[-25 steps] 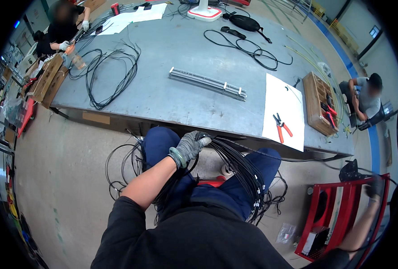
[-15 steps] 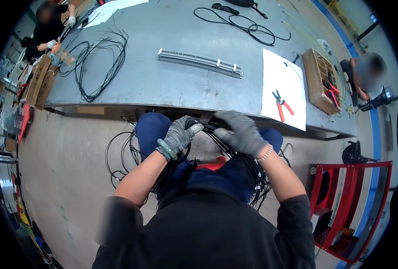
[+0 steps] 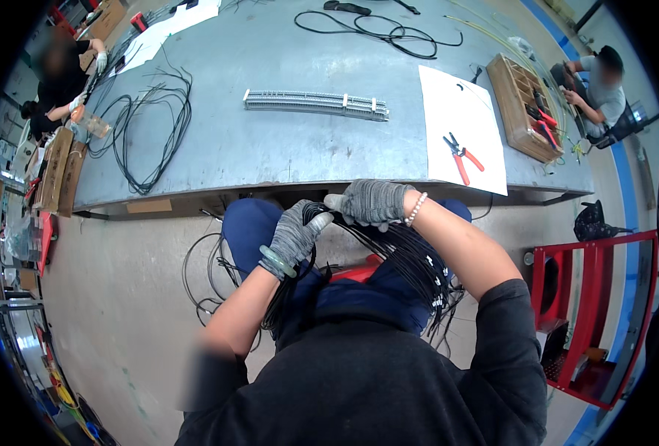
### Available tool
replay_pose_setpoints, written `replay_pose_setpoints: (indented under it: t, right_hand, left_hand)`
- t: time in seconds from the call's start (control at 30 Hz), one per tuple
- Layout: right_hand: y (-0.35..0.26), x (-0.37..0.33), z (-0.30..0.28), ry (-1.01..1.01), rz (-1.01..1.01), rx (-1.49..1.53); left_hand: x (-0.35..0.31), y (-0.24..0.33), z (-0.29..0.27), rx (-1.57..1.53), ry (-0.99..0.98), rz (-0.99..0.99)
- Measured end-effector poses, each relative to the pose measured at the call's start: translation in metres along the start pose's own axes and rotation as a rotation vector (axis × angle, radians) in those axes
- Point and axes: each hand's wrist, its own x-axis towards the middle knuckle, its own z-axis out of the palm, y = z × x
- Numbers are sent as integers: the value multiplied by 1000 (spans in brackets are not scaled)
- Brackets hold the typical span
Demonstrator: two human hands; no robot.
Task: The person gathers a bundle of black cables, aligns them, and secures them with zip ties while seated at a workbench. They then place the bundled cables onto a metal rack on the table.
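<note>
A thick bundle of thin black cables (image 3: 398,256) lies across my lap, with small white tags at its right-hand ends. My left hand (image 3: 297,236), in a grey knit glove, is wrapped round the looped upper part of the bundle. Close beside it, my right hand (image 3: 375,204), gloved the same way, has its fingers curled over the cables, thumb toward the left hand. What lies under the right fingers is partly hidden. More black cable (image 3: 190,273) hangs in loose loops beside my left leg.
On the metal workbench (image 3: 270,152) lie a grey terminal strip (image 3: 316,105), black cable coils (image 3: 151,145), and red-handled wire strippers (image 3: 464,159) on white paper (image 3: 442,111). A wooden tool box (image 3: 509,111) stands right. A red cart (image 3: 593,320) is right of me. Other people sit at both sides.
My right hand has moved left and slightly up, from spread fingers above the cables to fingers curled on them near the left hand. The left hand keeps its hold. The view has shifted slightly.
</note>
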Motion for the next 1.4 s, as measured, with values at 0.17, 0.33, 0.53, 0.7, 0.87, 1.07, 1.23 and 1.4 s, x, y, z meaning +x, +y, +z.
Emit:
replay_pose_setpoints:
  t: [0.17, 0.33, 0.53, 0.7, 0.87, 1.07, 1.23, 1.4]
  right_hand:
    - [14, 15, 10, 142, -216, 71]
    - [24, 20, 14, 414, -499, -178]
    - [23, 22, 21, 602, -643, -318]
    - [42, 44, 25, 482, -561, 46]
    - [58, 63, 30, 383, -630, 209]
    - [40, 41, 29, 629, -595, -248]
    - [46, 41, 38, 554, -589, -120]
    - [43, 29, 47, 549, -597, -61]
  left_hand:
    - [5, -15, 2, -13, 20, 25]
    - [0, -4, 1, 23, 8, -6]
    - [2, -10, -1, -72, 20, 40]
    - [-6, 1, -3, -43, -32, 95]
    - [-2, -6, 3, 23, 4, 72]
    - [0, -17, 1, 64, -36, 124]
    - [2, -19, 3, -1, -50, 102]
    - [-1, -8, -1, 35, -50, 30]
